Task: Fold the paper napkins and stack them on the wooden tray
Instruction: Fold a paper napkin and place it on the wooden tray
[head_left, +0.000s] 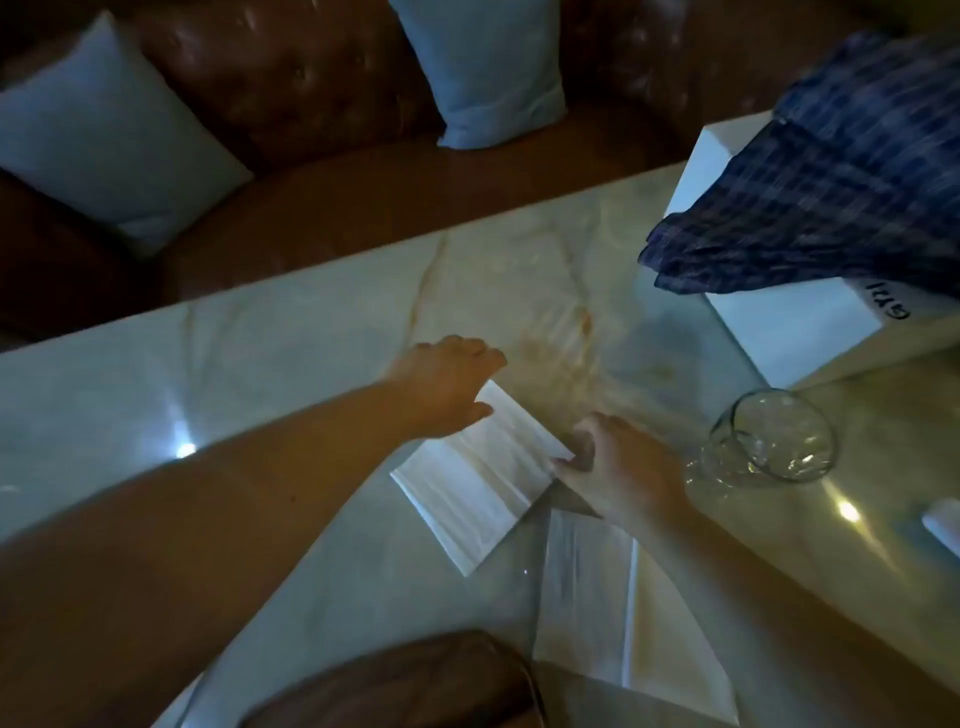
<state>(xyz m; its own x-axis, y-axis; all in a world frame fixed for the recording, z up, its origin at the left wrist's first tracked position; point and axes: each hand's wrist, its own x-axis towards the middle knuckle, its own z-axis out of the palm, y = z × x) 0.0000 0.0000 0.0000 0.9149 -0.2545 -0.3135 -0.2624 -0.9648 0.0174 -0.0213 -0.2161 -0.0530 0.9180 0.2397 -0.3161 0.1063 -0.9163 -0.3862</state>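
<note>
While the head view stays dim and a little blurred, you can see a folded white napkin (480, 480) lying flat on the marble counter (260, 364), near its middle. Your left hand (447, 387) rests on the napkin's far corner, fingers spread and flat, pinching nothing. Your right hand (618, 467) presses on the napkin's right corner with its fingertips; you cannot tell whether that grip pinches the paper or only pins it. Just nearer you, another sheet of white paper (592, 597) lies flat, its far corner under your right wrist. A rounded wooden tray (395, 686) shows at the bottom edge. To the right stands a clear glass (774, 441), and behind it a white box (784, 322) with a blue checked cloth (831, 197) draped on it. Beyond the counter, pale cushions (104, 130) sit on a brown sofa (322, 88).
</note>
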